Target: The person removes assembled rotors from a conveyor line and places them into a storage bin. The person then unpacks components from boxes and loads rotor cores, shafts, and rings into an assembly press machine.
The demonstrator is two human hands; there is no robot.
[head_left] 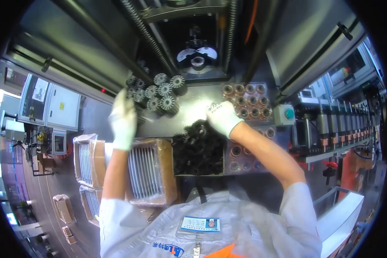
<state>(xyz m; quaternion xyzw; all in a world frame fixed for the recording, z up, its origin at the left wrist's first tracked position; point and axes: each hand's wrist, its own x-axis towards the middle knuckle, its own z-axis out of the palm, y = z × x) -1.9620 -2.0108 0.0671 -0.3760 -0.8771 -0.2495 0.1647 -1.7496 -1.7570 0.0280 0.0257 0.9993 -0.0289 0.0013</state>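
My left hand (pixel 124 118), in a white glove and smeared by motion, is at the left end of the metal worktop, beside a group of upright slotted metal cores (pixel 164 89). Its fingers cannot be made out. My right hand (pixel 222 117), also gloved, is over the middle of the worktop with its fingers curled in. Whatever they may hold is hidden. Just below and left of it lies a heap of black toothed plastic pieces (pixel 198 148) in a bin. Right of that hand, a clear tray (pixel 267 91) holds several copper-coloured ring parts (pixel 241 101).
A press fixture (pixel 197 62) with a round seat stands at the back between springs and posts. Cardboard boxes (pixel 170 172) of metal shafts (pixel 144 170) sit at lower left. A green button box (pixel 284 114) and a rail of copper-tipped parts (pixel 327 129) are at right.
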